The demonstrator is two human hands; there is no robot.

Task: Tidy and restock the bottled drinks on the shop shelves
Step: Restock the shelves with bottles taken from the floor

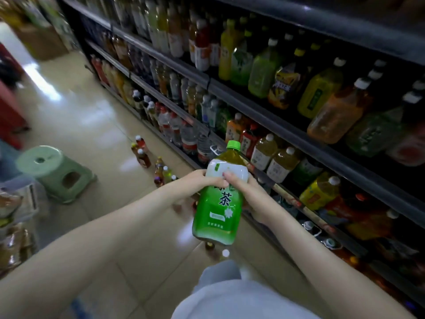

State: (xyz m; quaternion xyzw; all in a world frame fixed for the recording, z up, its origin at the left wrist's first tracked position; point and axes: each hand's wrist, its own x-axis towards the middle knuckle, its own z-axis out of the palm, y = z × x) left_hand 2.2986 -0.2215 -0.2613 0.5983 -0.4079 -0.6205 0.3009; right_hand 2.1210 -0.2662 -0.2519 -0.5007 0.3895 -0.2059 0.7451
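I held the green tea bottle (218,208) out over the floor (96,125), just beside the shelves (271,104), its cap tilted toward them. My left hand (202,180) and right hand (250,194) both wrapped round its upper label. It looked full, so probably heavy. The film label seemed slick and the plastic walls would give, so I judged that gripping just below the shoulder was safest.

A single head-worn camera looks forward and down along the aisle floor (96,116), shelves (276,104) close on the right.
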